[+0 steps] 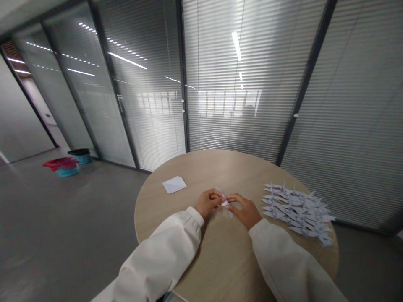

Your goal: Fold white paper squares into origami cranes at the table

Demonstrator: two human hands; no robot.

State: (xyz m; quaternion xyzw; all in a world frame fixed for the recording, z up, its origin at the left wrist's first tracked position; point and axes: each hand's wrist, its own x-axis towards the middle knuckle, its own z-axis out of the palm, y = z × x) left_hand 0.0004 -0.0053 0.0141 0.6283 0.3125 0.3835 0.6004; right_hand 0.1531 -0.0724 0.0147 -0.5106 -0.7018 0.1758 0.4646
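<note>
Near the middle of the round wooden table (220, 161), a small folded white paper (225, 203) is pinched between both hands. My left hand (209, 202) grips it from the left, fingers closed and curled. From the right, my right hand (246, 209) holds the same piece between thumb and fingers. Narrow points of the paper stick out above and below the fingertips; the rest is hidden by them. A stack of flat white paper (174, 184) lies at the table's left. Several folded white paper cranes (296, 209) stand in rows at the right.
Glass partitions with blinds (233, 126) rise behind the table. On the floor at the far left are a blue bin with a red liner (66, 169) and another with a black liner (82, 157). The cranes reach close to the table's right edge.
</note>
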